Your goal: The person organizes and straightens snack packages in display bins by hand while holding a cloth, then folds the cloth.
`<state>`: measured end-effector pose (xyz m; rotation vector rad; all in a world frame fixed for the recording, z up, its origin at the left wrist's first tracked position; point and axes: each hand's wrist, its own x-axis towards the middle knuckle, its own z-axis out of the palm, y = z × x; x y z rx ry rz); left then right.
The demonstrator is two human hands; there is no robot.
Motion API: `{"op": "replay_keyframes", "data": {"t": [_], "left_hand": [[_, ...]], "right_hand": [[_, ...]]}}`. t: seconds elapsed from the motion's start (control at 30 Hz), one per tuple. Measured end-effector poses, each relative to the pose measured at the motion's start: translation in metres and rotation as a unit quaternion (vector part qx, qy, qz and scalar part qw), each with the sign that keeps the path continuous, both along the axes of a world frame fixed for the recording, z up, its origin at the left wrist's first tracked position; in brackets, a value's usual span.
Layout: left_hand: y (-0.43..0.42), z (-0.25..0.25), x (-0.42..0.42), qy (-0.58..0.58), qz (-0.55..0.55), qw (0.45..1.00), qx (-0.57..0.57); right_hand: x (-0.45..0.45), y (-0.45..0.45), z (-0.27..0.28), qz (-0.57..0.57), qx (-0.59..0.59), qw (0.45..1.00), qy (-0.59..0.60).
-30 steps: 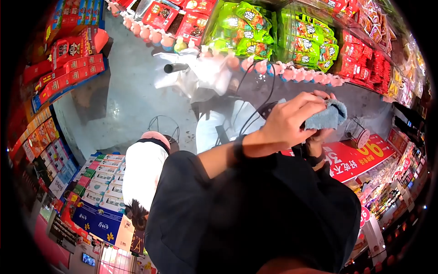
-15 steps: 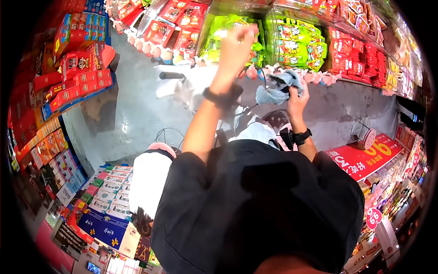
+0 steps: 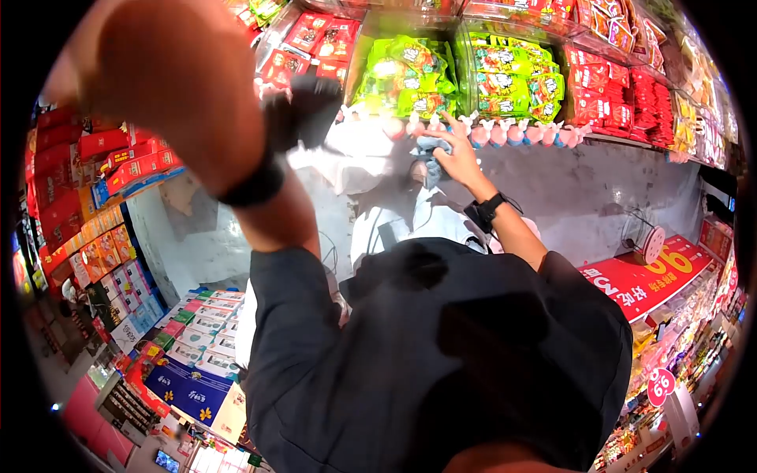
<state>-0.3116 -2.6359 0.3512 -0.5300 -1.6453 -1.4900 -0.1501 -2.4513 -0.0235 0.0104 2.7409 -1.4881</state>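
My right hand is closed on a grey-blue cloth, at the front edge of the candy shelf. Its fingers and the cloth overlap the row of small pink and blue rabbit-like figures that trims this edge; whether they touch cannot be made out. Raised close to the camera at upper left, my left hand looks large and blurred, and its fingers cannot be made out. Green candy bags fill the bin just beyond my right hand.
More green bags and red packets fill bins to the right. Red boxes are stacked at left. A low display of boxed goods stands at lower left. A round pink stool is beside a red sign.
My left hand has swung from over the green bags up and left, close to the camera. My right hand has moved the cloth left, to the figure trim.
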Motion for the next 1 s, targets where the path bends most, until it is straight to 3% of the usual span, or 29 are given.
{"op": "replay_keyframes", "data": {"t": [0.03,0.13,0.23,0.27,0.33,0.43,0.53,0.6,0.63,0.7,0.73,0.77,0.87,0.93,0.97,1.0], "left_hand": [[-0.015,-0.007,0.003,0.021,0.017,0.999,-0.018],[-0.037,-0.052,0.039,0.001,-0.297,0.951,0.091],[-0.039,-0.112,0.1,-0.292,-0.193,0.935,-0.047],[-0.041,-0.135,0.11,-0.372,-0.219,0.902,-0.015],[-0.044,-0.185,0.127,-0.451,-0.197,0.87,0.025],[-0.041,-0.228,0.141,-0.508,-0.222,0.833,0.01],[-0.022,-0.231,0.145,-0.5,-0.276,0.817,-0.081],[0.001,-0.242,0.156,-0.455,-0.385,0.8,-0.065],[0.007,-0.232,0.162,-0.449,-0.365,0.803,-0.144],[0.017,-0.229,0.168,-0.424,-0.411,0.804,-0.064],[0.02,-0.224,0.169,-0.457,-0.44,0.772,0.052],[0.023,-0.22,0.17,-0.478,-0.458,0.73,0.171],[0.013,-0.201,0.169,-0.527,-0.448,0.666,0.279],[0.019,-0.18,0.171,-0.497,-0.426,0.694,0.301],[0.023,-0.172,0.175,-0.494,-0.404,0.702,0.318],[0.028,-0.164,0.179,-0.491,-0.381,0.708,0.334]], "right_hand": [[-0.004,-0.006,0.004,0.008,0.013,1.0,-0.021],[-0.013,-0.017,-0.001,-0.014,0.065,0.996,-0.067],[-0.017,-0.014,-0.001,-0.077,0.057,0.995,-0.034],[-0.016,-0.01,0.0,-0.08,0.022,0.997,-0.002],[-0.012,-0.001,0.003,-0.08,-0.045,0.994,0.061],[-0.002,0.006,0.075,-0.042,-0.126,0.989,0.061],[0.003,0.017,0.127,0.035,-0.225,0.972,0.058],[0.009,0.015,0.154,0.043,-0.35,0.935,0.036],[0.014,0.011,0.158,0.013,-0.406,0.914,0.015],[0.017,0.003,0.16,-0.036,-0.478,0.878,-0.008],[0.015,0.003,0.175,-0.043,-0.422,0.906,0.005],[0.015,-0.004,0.192,-0.09,-0.448,0.889,0.038],[0.017,-0.005,0.229,-0.211,-0.465,0.847,0.146],[0.024,-0.002,0.227,-0.175,-0.255,0.914,0.263],[0.026,-0.006,0.221,-0.106,-0.178,0.922,0.327],[0.032,-0.021,0.22,-0.067,-0.199,0.931,0.297]]}}
